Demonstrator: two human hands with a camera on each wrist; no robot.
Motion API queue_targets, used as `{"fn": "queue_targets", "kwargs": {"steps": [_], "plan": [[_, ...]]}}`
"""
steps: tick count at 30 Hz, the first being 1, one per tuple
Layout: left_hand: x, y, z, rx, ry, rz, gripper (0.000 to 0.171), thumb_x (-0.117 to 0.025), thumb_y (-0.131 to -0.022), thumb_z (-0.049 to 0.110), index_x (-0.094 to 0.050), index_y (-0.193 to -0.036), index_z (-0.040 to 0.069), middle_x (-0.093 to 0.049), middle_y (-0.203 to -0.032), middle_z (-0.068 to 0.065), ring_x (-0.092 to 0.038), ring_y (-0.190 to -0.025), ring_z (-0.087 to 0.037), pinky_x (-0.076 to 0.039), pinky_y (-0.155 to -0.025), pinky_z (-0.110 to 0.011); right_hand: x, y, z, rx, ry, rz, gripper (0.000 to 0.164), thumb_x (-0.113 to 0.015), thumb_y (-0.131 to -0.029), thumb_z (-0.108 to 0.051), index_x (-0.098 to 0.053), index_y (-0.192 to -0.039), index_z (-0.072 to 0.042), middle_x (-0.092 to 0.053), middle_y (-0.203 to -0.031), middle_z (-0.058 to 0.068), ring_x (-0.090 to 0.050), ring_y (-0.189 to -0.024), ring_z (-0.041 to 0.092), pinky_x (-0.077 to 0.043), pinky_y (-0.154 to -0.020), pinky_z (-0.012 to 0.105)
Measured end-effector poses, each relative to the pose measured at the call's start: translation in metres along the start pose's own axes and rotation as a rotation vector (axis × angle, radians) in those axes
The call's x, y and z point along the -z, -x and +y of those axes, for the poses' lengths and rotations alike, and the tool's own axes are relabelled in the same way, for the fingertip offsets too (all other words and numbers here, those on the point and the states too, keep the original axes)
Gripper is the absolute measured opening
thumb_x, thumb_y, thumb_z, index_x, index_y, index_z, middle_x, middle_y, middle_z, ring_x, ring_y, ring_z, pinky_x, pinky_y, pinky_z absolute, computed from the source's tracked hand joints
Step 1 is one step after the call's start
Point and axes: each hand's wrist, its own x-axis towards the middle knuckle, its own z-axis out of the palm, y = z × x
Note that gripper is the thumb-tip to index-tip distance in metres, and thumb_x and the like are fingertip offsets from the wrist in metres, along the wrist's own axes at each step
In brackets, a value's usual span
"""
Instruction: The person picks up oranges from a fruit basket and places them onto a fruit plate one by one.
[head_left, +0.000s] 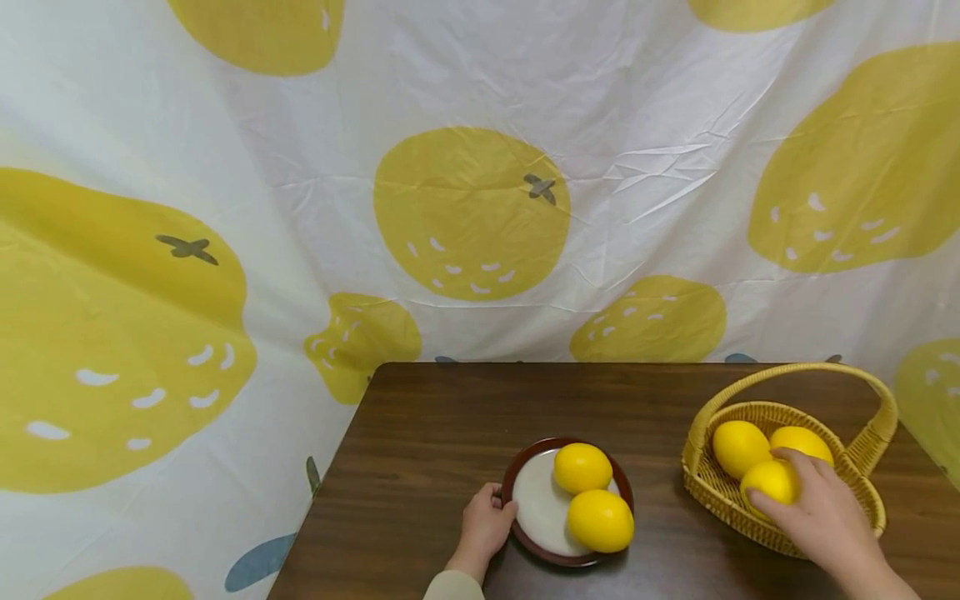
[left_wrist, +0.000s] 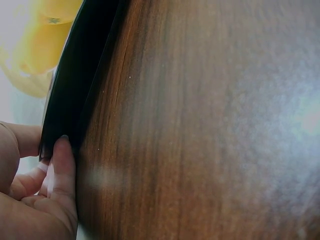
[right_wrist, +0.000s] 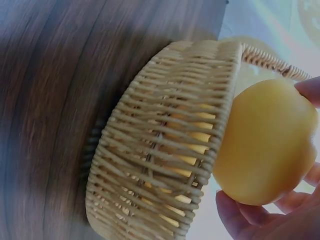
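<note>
Plate, head view: brown rim, pale middle [head_left: 536,504]; holds rear fruit [head_left: 582,468] at its 1 o'clock, near fruit [head_left: 600,521] at 4, both yellow.
L hand [head_left: 483,529]: at plate's 8–9 o'clock, nearly closed, rim pinched btw thumb & fingers; pale sleeve [head_left: 454,586] behind it.
Basket [head_left: 738,521]: wicker, arched handle [head_left: 802,367], at plate's 3 o'clock, well apart; left fruit [head_left: 741,448] at its 10–11, right fruit [head_left: 801,442] at 1.
R hand [head_left: 828,512]: in from basket's 4–5 o'clock, fingers spread abt fruit-wide, curled round front fruit [head_left: 768,483].
Step in hand: prob. picking up front fruit w/ R while L steadies plate; count is 2 on plate, 3 in basket.
Next move: likely needs a secure grip, then a lift clear of basket rim & handle w/o knocking the other 2.
Table [head_left: 442,433]: dark brown, wood-grain, faint sheen.
Room: white cloth [head_left: 652,192] w/ big yellow fruit prints, hung past table's 12 o'clock edge & round to 9–10; creased.
Plate, L wrist view: dark underside, L hand's pinch at 7–8 o'clock; yellow blur at 10–11, can't tell fruit vs. print; glare at 3.
Basket, R wrist view: weave mid-frame, yellow showing thru gaps; gripped fruit at 3 o'clock, partly past rim, digits at its 1 & 7. Can't tell if lifted.
</note>
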Motion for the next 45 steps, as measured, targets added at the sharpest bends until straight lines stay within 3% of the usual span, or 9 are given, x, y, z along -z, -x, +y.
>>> {"fn": "queue_targets", "kwargs": {"steps": [9,21,32,39,45], "plan": [[0.000,0.001,0.001,-0.003,0.003,0.006,0.022,-0.071,-0.087,0.010,-0.066,-0.105,0.000,-0.065,-0.081,-0.006,-0.061,-0.075,-0.016,-0.051,-0.070,-0.035,-0.004,0.000,-0.009,0.011,-0.019,0.007,0.073,-0.069,-0.090,-0.049,-0.049,-0.137,0.003,-0.048,-0.135,0.040,-0.057,-0.107,0.055,-0.048,-0.075,0.061],[0.001,0.002,0.000,-0.021,0.001,0.008,0.022,-0.070,-0.087,0.012,-0.066,-0.105,0.000,-0.064,-0.082,-0.006,-0.061,-0.075,-0.016,-0.050,-0.069,-0.035,-0.010,0.002,-0.018,0.042,-0.028,0.031,0.070,-0.070,-0.089,-0.049,-0.051,-0.135,0.001,-0.053,-0.131,0.038,-0.057,-0.108,0.054,-0.048,-0.079,0.064],[0.000,0.001,-0.001,-0.023,0.002,0.027,0.021,-0.071,-0.085,0.012,-0.067,-0.104,0.002,-0.064,-0.081,-0.004,-0.060,-0.074,-0.015,-0.050,-0.069,-0.034,-0.014,0.002,-0.030,0.063,-0.038,0.042,0.069,-0.072,-0.088,-0.050,-0.054,-0.134,-0.002,-0.056,-0.130,0.036,-0.060,-0.106,0.051,-0.049,-0.075,0.060],[-0.001,0.001,-0.003,-0.025,0.008,0.023,0.022,-0.071,-0.086,0.012,-0.066,-0.104,0.001,-0.063,-0.081,-0.005,-0.060,-0.075,-0.015,-0.050,-0.069,-0.034,-0.016,0.003,-0.038,0.064,-0.046,0.053,0.067,-0.071,-0.088,-0.051,-0.055,-0.134,-0.005,-0.059,-0.128,0.031,-0.063,-0.102,0.044,-0.047,-0.071,0.047],[-0.002,0.000,-0.003,-0.013,0.009,0.025,0.022,-0.072,-0.086,0.012,-0.067,-0.104,0.002,-0.064,-0.081,-0.004,-0.061,-0.075,-0.014,-0.050,-0.069,-0.033,-0.019,0.002,-0.042,0.059,-0.076,0.011,0.068,-0.065,-0.093,-0.053,-0.053,-0.137,-0.003,-0.057,-0.132,0.033,-0.060,-0.107,0.048,-0.048,-0.076,0.053]]}}
